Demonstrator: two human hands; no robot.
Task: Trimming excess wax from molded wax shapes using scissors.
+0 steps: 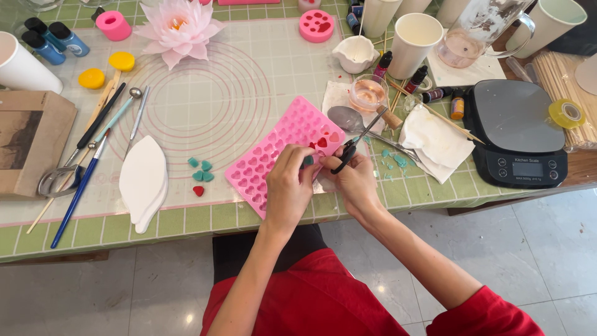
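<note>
My left hand [287, 186] pinches a small teal heart piece [308, 161] over the near end of a pink silicone heart mould [273, 149]. My right hand [356, 180] grips small black-handled scissors [353, 144], their blades pointing up and to the right, right beside the teal piece. Two cavities of the mould hold red hearts [322, 142]. Several loose teal hearts [201, 170] and one red heart [198, 190] lie on the mat to the left of the mould.
A translucent work mat [205, 99] covers a green cutting mat. White petal shapes [144, 180], brushes and tools [93, 143] lie at left, a pink flower [177, 28] behind. Cups [413, 42], small bottles, a tissue [435, 140] and a black kitchen scale [516, 134] stand at right.
</note>
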